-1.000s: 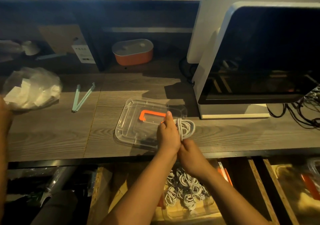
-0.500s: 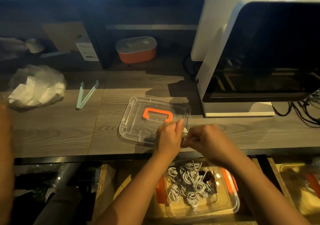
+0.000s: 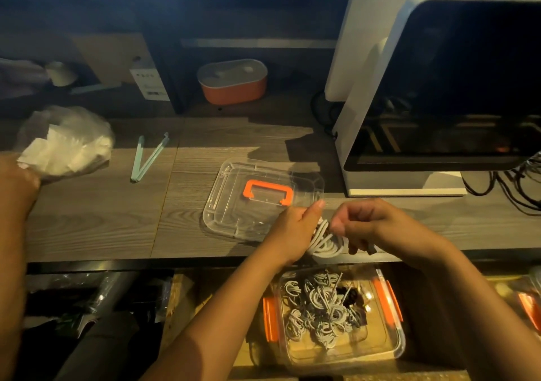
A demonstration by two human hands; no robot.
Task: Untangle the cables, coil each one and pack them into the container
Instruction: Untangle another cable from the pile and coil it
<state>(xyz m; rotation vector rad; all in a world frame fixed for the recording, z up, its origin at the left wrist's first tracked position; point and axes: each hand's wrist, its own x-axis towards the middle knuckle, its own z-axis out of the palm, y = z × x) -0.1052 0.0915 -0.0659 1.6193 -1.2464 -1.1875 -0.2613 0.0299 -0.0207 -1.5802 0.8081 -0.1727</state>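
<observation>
Currently my left hand [image 3: 292,230] and right hand [image 3: 373,225], close together at the edge of the counter [image 3: 87,219], both grip one white coiled cable [image 3: 325,244] between them. Directly below them the open container [image 3: 393,344] holds more coiled cables [image 3: 317,307]; its clear lid [image 3: 231,205] lies just beyond my left hand.

No legible text; only blurred, unreadable print on a white label [image 3: 150,85] at the back.
</observation>
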